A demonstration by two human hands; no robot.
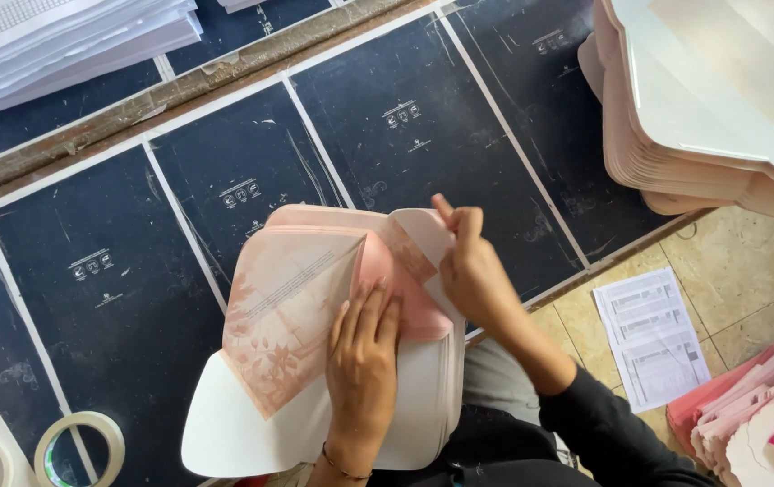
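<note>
Pink printed paper envelope blank — keep left hand flat, open, pinning it; right hand pinches the side flap — crease squarely.

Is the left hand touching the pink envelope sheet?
Touching. The head view shows the left hand lying flat, fingers spread, on the pink envelope sheet, with no gap visible.

Bright, even daylight; shadows soft and faint; focus sharp throughout; slight glare on the white sheets at top right.
</note>
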